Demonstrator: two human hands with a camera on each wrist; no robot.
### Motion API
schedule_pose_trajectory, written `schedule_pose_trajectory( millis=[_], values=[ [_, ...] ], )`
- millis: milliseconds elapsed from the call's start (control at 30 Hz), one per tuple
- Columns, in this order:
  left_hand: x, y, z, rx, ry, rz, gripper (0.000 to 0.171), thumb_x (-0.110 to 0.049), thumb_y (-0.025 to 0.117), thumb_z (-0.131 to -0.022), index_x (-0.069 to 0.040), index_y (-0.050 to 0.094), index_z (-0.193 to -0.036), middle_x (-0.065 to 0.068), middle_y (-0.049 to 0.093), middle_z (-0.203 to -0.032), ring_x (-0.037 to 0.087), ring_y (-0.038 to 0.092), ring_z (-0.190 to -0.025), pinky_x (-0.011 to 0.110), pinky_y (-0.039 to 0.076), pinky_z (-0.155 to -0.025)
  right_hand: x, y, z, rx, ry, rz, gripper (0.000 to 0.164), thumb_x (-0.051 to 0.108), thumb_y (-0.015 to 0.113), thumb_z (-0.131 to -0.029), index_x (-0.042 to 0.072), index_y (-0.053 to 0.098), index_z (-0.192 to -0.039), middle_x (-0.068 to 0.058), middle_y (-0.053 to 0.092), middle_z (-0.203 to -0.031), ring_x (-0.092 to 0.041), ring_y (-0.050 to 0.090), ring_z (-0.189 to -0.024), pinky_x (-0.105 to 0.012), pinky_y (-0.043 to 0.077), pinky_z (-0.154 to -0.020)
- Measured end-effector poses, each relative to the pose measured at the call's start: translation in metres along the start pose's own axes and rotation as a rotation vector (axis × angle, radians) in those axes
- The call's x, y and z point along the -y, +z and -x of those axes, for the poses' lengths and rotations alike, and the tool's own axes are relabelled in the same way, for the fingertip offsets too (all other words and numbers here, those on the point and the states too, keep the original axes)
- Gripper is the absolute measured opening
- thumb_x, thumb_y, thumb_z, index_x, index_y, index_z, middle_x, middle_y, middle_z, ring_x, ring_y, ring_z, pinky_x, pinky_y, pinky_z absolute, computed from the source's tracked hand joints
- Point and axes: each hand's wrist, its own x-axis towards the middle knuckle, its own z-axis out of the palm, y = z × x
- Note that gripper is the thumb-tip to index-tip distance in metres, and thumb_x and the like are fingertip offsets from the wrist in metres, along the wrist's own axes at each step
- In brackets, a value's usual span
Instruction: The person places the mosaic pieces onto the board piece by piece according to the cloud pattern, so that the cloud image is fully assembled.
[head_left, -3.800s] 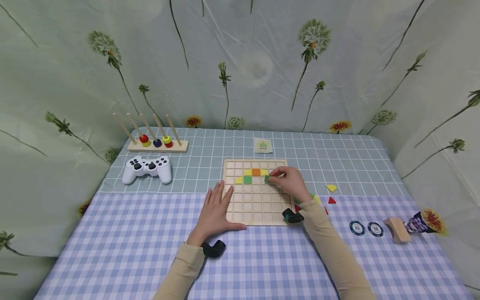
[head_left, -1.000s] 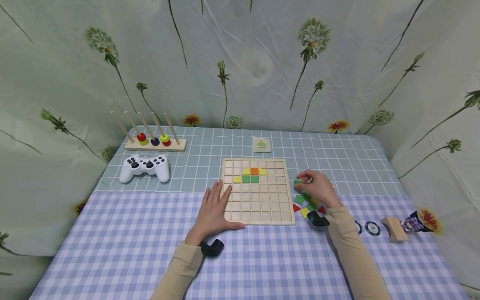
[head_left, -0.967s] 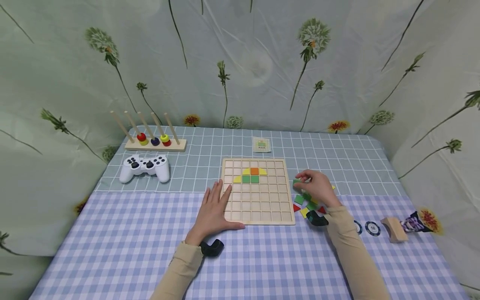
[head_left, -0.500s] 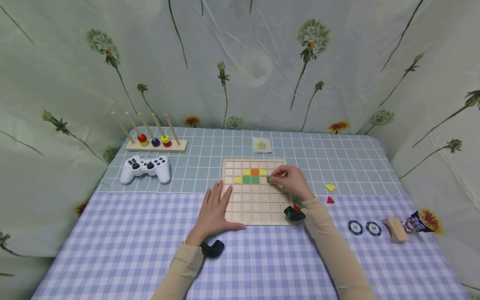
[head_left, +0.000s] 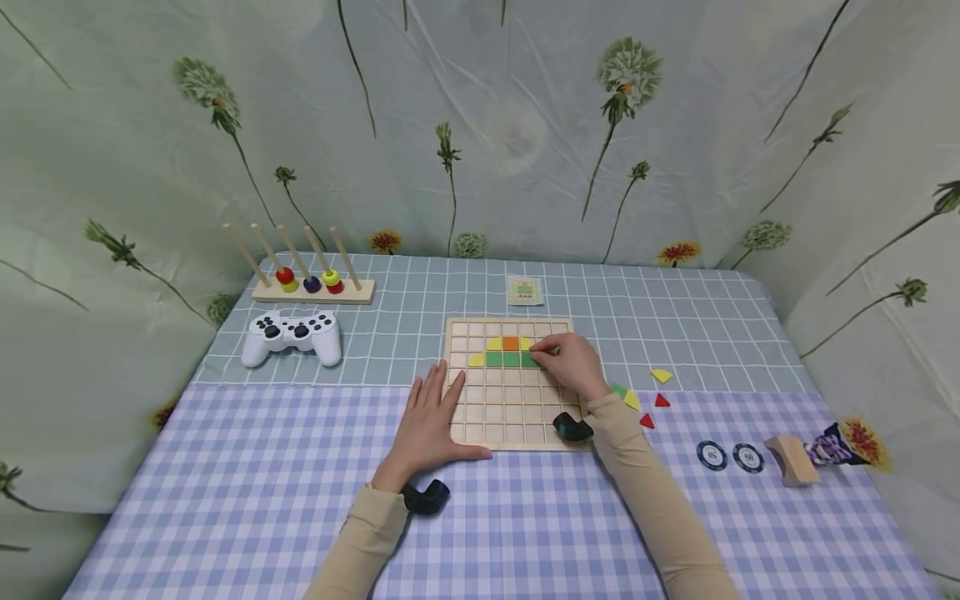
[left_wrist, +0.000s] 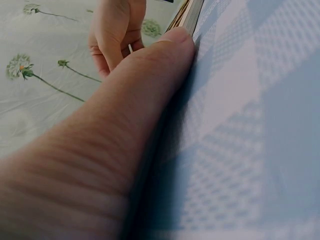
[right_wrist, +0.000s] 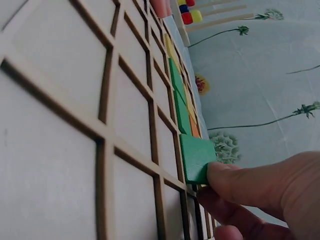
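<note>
A wooden grid board (head_left: pixel 517 414) lies at the middle of the table. My left hand (head_left: pixel 429 419) rests at its left edge, fingers spread, thumb along the near corner. Between thumb and fingers, my right hand (head_left: pixel 574 363) pinches a green square tile (right_wrist: pixel 195 156). In the right wrist view that tile is slightly tilted over a cell, beside two green tiles (right_wrist: pixel 181 112) lying in a row. A yellow corner piece (head_left: pixel 476 360) sits at the row's left end. Behind the row are an orange square (head_left: pixel 511 343) and yellow rounded pieces (head_left: pixel 494 343).
Loose red, yellow (head_left: pixel 661 376) and green pieces lie right of the board, partly under the right forearm. A pattern card (head_left: pixel 525 290) lies behind it. At left are a white game controller (head_left: pixel 291 337) and a peg stand (head_left: pixel 313 292). Chips (head_left: pixel 712 455) and a wooden block (head_left: pixel 792 461) are at right.
From the loose pieces at right, my right hand has brought a green tile leftward over the board and down next to the second green tile. My left hand has stayed put.
</note>
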Motion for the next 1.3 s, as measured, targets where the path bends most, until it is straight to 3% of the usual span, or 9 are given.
schedule_pose_trajectory(
  millis=[367,533,800,1067,1300],
  values=[
    [-0.002,0.002,0.000,-0.004,0.004,0.008,0.124,-0.080,0.065,-0.060,-0.009,0.021,-0.152,0.020,0.006,-0.156,0.032,0.002,-0.143,0.044,-0.001,-0.113,-0.003,0.001,-0.001,-0.002,-0.010,0.094,0.010,0.018,0.073,-0.084,0.010,0.077,-0.089,-0.003,0.070,-0.088,-0.022,0.063,-0.081,-0.037,0.049,-0.068],
    [-0.003,0.002,0.000,-0.001,0.005,0.011,0.124,-0.080,0.065,-0.060,-0.010,0.021,-0.152,0.019,0.006,-0.156,0.031,0.001,-0.143,0.044,-0.002,-0.114,-0.008,-0.003,0.004,0.031,-0.040,0.055,0.013,0.018,0.072,-0.086,0.010,0.076,-0.095,-0.003,0.070,-0.092,-0.023,0.063,-0.086,-0.039,0.049,-0.074],
    [-0.003,0.002,0.001,-0.001,0.016,0.010,0.124,-0.079,0.066,-0.059,-0.009,0.021,-0.152,0.020,0.006,-0.156,0.031,0.001,-0.143,0.044,-0.001,-0.114,-0.024,-0.030,0.025,-0.004,-0.057,-0.028,0.015,0.017,0.070,-0.086,0.005,0.074,-0.095,-0.004,0.066,-0.083,-0.018,0.054,-0.066,-0.033,0.044,-0.059],
    [0.000,0.000,0.000,-0.004,0.012,0.014,0.125,-0.080,0.065,-0.060,-0.008,0.021,-0.152,0.019,0.006,-0.156,0.030,0.001,-0.143,0.044,-0.001,-0.114,-0.054,-0.063,0.047,-0.046,0.028,0.011,0.016,0.019,0.070,-0.086,0.005,0.073,-0.092,-0.003,0.064,-0.079,-0.018,0.052,-0.063,-0.032,0.042,-0.053],
    [0.001,0.001,-0.001,-0.007,0.006,0.002,0.125,-0.081,0.064,-0.059,-0.008,0.022,-0.152,0.019,0.006,-0.156,0.030,0.001,-0.143,0.044,-0.001,-0.113,-0.071,-0.079,0.063,0.025,0.123,0.101,0.022,0.022,0.074,-0.082,0.003,0.070,-0.092,-0.002,0.061,-0.076,-0.018,0.052,-0.066,-0.030,0.040,-0.056]
  ],
)
